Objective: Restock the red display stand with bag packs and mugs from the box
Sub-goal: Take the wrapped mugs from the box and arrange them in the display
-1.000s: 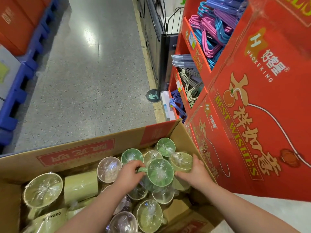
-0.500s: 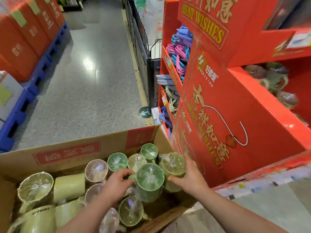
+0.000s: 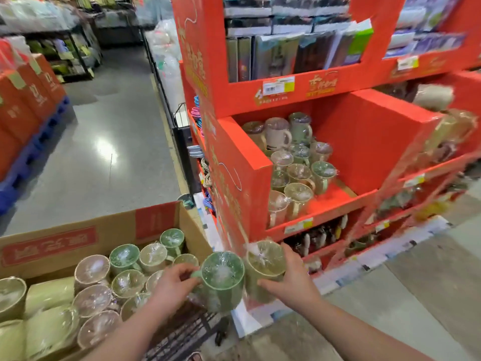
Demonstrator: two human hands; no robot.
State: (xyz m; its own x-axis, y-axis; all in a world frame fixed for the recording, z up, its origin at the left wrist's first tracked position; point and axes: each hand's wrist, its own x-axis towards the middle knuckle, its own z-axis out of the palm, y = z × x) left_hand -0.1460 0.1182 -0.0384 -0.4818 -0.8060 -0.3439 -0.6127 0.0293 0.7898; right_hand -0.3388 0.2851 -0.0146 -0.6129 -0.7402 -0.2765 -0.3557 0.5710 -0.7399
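**Two wrapped mugs held between box and stand**

At the left, the cardboard box [image 3: 112,235] holds many film-wrapped mugs [image 3: 125,256]. Just past its right edge, the left hand [image 3: 171,285] grips the handle of a dark green mug [image 3: 221,282]. Just beside it, a pale green mug [image 3: 263,267] sits in the curled fingers of the right hand [image 3: 291,280]. Both hang before the red display stand [image 3: 364,136], below its middle shelf, whose left side carries stocked mugs [image 3: 299,173].

box [image 3: 104,239] left, display stand [image 3: 359,142] right — mugs [image 3: 299,173] in both
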